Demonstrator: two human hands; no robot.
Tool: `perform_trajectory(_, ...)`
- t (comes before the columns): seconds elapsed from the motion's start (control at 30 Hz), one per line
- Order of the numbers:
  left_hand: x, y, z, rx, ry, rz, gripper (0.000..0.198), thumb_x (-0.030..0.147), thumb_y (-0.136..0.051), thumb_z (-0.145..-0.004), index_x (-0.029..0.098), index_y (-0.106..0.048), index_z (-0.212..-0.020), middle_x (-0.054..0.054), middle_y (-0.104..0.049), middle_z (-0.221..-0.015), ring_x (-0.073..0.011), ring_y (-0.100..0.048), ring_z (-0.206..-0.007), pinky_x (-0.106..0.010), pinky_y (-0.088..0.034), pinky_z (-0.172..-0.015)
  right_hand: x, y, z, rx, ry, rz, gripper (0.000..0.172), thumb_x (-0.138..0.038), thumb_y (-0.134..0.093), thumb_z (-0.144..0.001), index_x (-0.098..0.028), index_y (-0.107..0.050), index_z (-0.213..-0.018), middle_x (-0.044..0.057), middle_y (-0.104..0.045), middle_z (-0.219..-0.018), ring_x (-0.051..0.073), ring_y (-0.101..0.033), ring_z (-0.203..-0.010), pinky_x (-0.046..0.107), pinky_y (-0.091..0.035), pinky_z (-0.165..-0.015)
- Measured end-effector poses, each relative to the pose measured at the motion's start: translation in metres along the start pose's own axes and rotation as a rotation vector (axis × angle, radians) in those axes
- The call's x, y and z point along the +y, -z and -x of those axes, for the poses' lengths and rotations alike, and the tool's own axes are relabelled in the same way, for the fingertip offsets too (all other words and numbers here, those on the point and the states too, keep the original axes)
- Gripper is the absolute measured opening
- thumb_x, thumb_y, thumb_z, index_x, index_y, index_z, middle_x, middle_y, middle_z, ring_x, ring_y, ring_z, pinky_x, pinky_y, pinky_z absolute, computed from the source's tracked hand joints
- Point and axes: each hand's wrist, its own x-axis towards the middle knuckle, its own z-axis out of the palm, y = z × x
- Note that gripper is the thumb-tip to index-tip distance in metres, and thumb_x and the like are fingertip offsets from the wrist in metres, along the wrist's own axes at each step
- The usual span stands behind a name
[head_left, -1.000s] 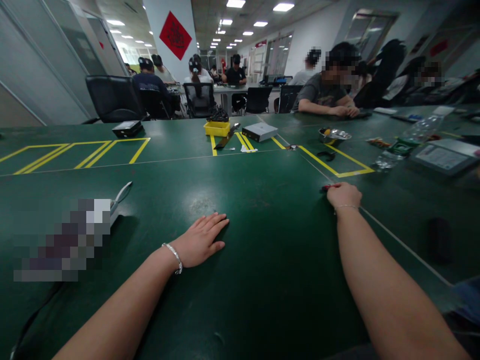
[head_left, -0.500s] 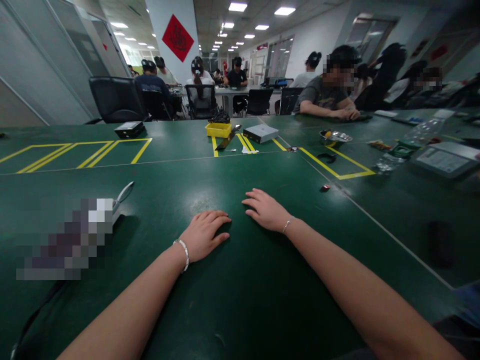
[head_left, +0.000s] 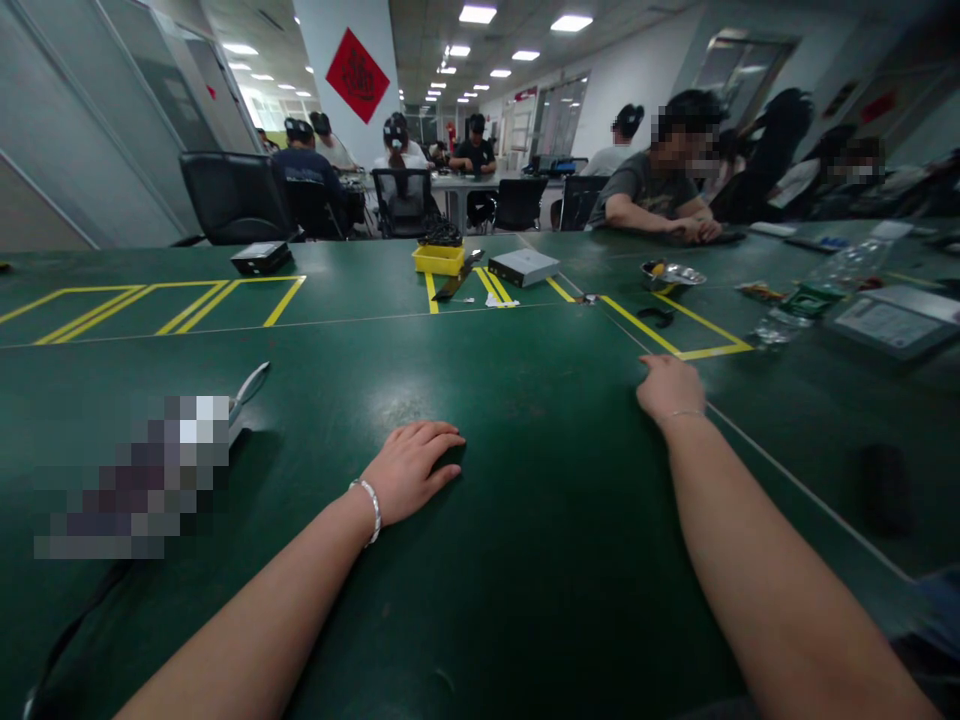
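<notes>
My left hand (head_left: 412, 465) lies palm down on the green tabletop (head_left: 517, 560), fingers stretched out, holding nothing. A silver bracelet circles its wrist. Further right, my right hand (head_left: 673, 388) rests on the table beside a thin seam, just in front of the yellow tape corner. Its fingers are curled in. It covers the spot where a small red item lay, so that item is hidden, and what is between the fingers does not show.
At the left lies a pixelated object (head_left: 142, 480) with a cord. Further back are a yellow bin (head_left: 439, 261) of black cables, a grey metal box (head_left: 523, 267), a black box (head_left: 260, 259), a foil bowl (head_left: 673, 274) and a plastic bottle (head_left: 814, 290). A person (head_left: 645, 195) sits across.
My right hand has moved right, away from the left hand, and its fingers have curled. It now covers the small red item. My left hand has stayed in place.
</notes>
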Motion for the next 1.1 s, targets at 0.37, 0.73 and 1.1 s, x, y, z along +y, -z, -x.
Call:
perform_trajectory(0.37, 0.000, 0.002, 0.000, -0.009, 0.004, 0.019, 0.033, 0.035, -0.044, -0.081, 0.027, -0.045, -0.113, -0.002, -0.048, -0.120, -0.0198, -0.041, -0.111, -0.039, -0.031, -0.093, 0.015, -0.005, -0.001, -0.028, -0.190, -0.055, 0.027, -0.025, -0.044, -0.073, -0.018, -0.064, -0.090, 0.014, -0.059, -0.093, 0.027, -0.055, -0.080, 0.037, -0.042, -0.061)
perform_trajectory(0.73, -0.001, -0.001, -0.001, 0.017, 0.027, 0.038, 0.030, 0.034, -0.045, -0.081, 0.026, -0.048, -0.110, -0.002, -0.050, -0.118, -0.0193, -0.043, -0.109, -0.038, -0.032, -0.092, 0.008, -0.001, 0.000, -0.030, -0.222, -0.110, 0.028, -0.030, -0.037, -0.080, -0.018, -0.054, -0.098, 0.012, -0.060, -0.083, 0.025, -0.055, -0.076, 0.036, -0.040, -0.063)
perform_trajectory(1.1, -0.002, -0.004, 0.001, 0.099, 0.095, 0.085, 0.033, 0.035, -0.050, -0.079, 0.021, -0.043, -0.107, -0.006, -0.054, -0.111, -0.0200, -0.048, -0.104, -0.037, -0.036, -0.089, -0.143, 0.018, 0.084, -0.475, 0.516, -0.686, 0.015, -0.029, -0.057, -0.070, -0.019, -0.059, -0.081, 0.002, -0.063, -0.077, 0.013, -0.057, -0.070, 0.024, -0.042, -0.064)
